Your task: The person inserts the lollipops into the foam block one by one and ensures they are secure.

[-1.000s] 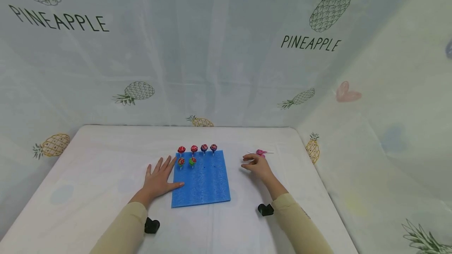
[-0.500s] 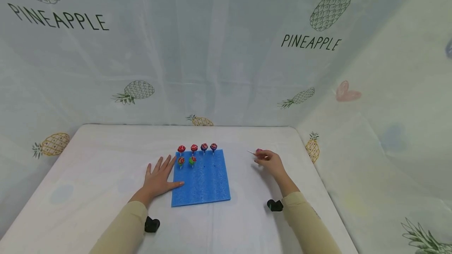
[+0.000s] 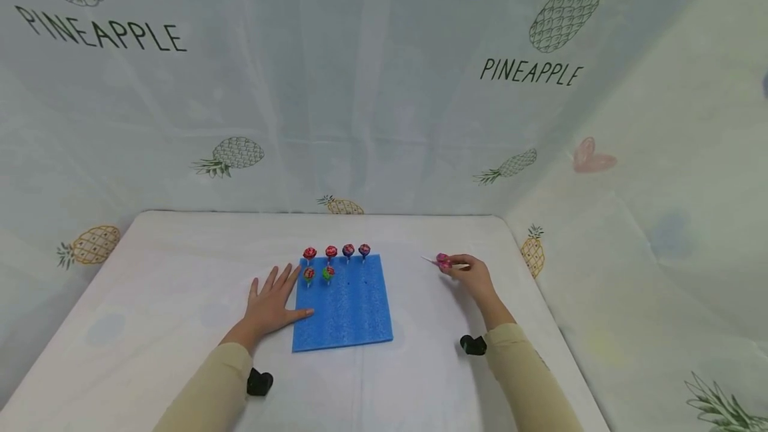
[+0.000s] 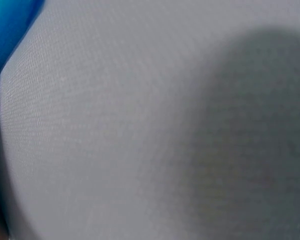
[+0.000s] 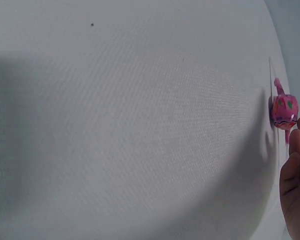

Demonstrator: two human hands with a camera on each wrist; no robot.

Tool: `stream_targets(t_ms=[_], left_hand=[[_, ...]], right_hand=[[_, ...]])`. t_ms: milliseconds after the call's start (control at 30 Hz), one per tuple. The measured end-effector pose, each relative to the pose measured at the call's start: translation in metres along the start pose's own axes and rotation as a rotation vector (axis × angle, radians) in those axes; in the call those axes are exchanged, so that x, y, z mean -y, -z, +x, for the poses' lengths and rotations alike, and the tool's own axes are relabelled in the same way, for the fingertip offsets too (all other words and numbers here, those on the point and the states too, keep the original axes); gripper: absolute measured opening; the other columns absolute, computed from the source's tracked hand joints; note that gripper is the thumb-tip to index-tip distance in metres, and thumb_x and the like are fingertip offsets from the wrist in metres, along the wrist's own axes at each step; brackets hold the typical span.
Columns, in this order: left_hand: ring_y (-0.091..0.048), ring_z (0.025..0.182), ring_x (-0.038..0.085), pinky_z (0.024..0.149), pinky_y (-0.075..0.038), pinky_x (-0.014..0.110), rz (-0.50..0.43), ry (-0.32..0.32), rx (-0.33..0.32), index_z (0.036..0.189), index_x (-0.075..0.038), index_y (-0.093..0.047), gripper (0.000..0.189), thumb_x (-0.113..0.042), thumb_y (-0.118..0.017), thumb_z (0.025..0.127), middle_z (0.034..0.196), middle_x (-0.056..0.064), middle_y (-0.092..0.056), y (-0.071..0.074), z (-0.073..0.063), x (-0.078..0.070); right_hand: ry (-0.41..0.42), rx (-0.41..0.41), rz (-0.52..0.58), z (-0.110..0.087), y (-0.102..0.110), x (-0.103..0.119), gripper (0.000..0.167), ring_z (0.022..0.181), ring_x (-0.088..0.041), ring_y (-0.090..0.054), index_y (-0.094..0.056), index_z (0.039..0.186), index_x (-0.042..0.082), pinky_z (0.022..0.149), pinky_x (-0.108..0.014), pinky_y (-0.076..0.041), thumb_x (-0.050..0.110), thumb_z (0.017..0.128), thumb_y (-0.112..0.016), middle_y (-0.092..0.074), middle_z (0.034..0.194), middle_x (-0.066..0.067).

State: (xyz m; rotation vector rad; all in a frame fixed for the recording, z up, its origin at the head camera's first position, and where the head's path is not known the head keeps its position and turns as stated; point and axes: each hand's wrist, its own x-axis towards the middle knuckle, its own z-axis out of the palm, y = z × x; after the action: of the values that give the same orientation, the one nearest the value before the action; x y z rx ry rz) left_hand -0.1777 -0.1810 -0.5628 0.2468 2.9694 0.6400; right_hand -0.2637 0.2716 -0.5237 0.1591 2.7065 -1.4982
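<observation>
My left hand (image 3: 269, 309) lies flat with spread fingers at the left edge of a blue foam board (image 3: 345, 319), its thumb on the board. Upright lollipops stand in the board: two red ones (image 3: 331, 252) and two purple-blue ones (image 3: 364, 250) along the back, with two red-and-green ones (image 3: 328, 273) in front. To the right, my right hand (image 3: 474, 279) reaches to a pink-wrapped lollipop (image 3: 443, 259), fingertips at its head and not closed round it. In the right wrist view the pink lollipop (image 5: 285, 110) lies on its side beside the fingers (image 5: 296, 145).
A white-covered table (image 3: 198, 265) carries everything. Black wrist devices sit at the left sleeve (image 3: 259, 383) and right sleeve (image 3: 473, 345). Behind the table hangs a pineapple-print curtain (image 3: 372, 85). A corner of the blue board (image 4: 10, 30) enters the left wrist view.
My right hand has moved rightward across the pink lollipop, which it partly covered half a second ago and which now shows at its fingertips. The left hand has stayed in place.
</observation>
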Motion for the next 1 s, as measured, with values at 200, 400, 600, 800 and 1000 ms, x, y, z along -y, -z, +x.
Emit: stream_targets(t_ms=[200,400,600,800,1000], left_hand=[[-0.005,0.144,0.046,0.107,0.006,0.070,0.009,0.005,-0.008,0.156,-0.010,-0.022,0.111,-0.075,-0.062,0.075,0.159,0.021,-0.018,-0.003,0.000,0.001],[-0.006,0.144,0.046,0.107,0.005,0.071,0.019,0.005,-0.012,0.155,-0.010,-0.023,0.110,-0.074,-0.062,0.076,0.159,0.020,-0.019,-0.002,0.001,0.000],[-0.007,0.144,0.046,0.107,0.004,0.071,0.029,0.000,-0.011,0.155,-0.009,-0.024,0.109,-0.074,-0.062,0.076,0.159,0.020,-0.019,-0.003,0.001,0.000],[-0.007,0.144,0.046,0.107,0.004,0.071,0.022,-0.004,-0.008,0.155,-0.010,-0.023,0.110,-0.075,-0.061,0.075,0.159,0.020,-0.019,-0.004,0.000,0.001],[-0.006,0.144,0.046,0.107,0.004,0.070,0.032,-0.002,-0.010,0.156,-0.010,-0.023,0.110,-0.076,-0.060,0.076,0.159,0.019,-0.019,-0.003,0.000,0.002]], right_hand=[[-0.029,-0.004,-0.015,0.003,-0.002,-0.001,0.037,0.091,-0.026,-0.058,-0.067,0.114,-0.001,0.068,-0.029,-0.046,0.012,0.082,-0.080,-0.064,0.110,-0.017],[-0.053,0.000,-0.033,0.006,-0.006,-0.001,0.035,0.094,-0.027,-0.057,-0.066,0.114,-0.002,0.069,-0.028,-0.046,0.009,0.083,-0.078,-0.062,0.111,-0.019],[-0.057,0.004,-0.038,0.008,-0.008,-0.002,0.032,0.089,-0.026,-0.056,-0.066,0.112,-0.003,0.066,-0.027,-0.047,0.005,0.083,-0.077,-0.061,0.106,-0.018],[-0.045,0.003,-0.063,0.010,-0.012,-0.007,0.032,0.088,-0.025,-0.056,-0.067,0.111,-0.003,0.064,-0.025,-0.046,0.002,0.081,-0.076,-0.062,0.103,-0.016],[-0.032,0.001,-0.064,0.010,-0.013,-0.006,0.031,0.090,-0.027,-0.055,-0.066,0.109,-0.003,0.065,-0.026,-0.047,-0.001,0.080,-0.076,-0.062,0.102,-0.017]])
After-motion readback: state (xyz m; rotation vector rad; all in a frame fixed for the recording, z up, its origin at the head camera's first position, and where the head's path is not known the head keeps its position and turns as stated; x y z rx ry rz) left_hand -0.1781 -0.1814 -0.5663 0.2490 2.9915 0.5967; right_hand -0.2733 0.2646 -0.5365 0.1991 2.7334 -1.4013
